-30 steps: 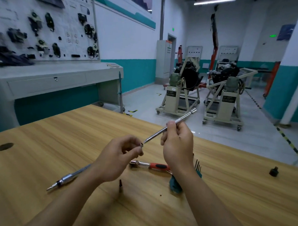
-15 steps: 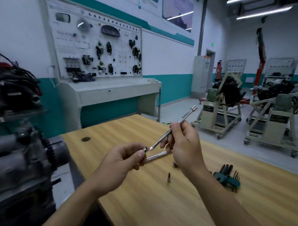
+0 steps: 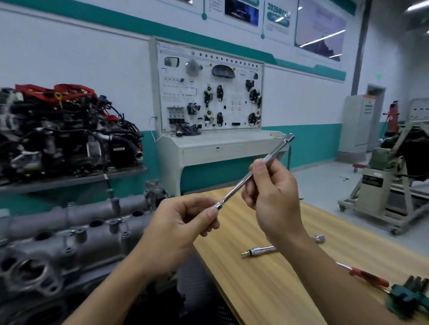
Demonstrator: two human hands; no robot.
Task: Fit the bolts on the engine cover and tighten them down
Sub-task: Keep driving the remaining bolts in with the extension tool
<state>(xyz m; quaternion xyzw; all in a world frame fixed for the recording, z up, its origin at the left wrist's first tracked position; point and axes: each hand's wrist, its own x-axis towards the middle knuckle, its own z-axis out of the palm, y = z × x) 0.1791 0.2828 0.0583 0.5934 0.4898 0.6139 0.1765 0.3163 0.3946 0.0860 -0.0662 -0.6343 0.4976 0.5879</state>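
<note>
At mid-frame the right hand (image 3: 273, 201) pinches the extension bar (image 3: 242, 185) partway along its shaft, while the left hand (image 3: 179, 231) pinches the socket (image 3: 218, 206) at its lower tip. I'd hold the bar steady and push the socket on squarely until it seats. The engine cover (image 3: 67, 232) sits at lower left beside the wooden table (image 3: 265, 285); I can't make out any bolts.
</note>
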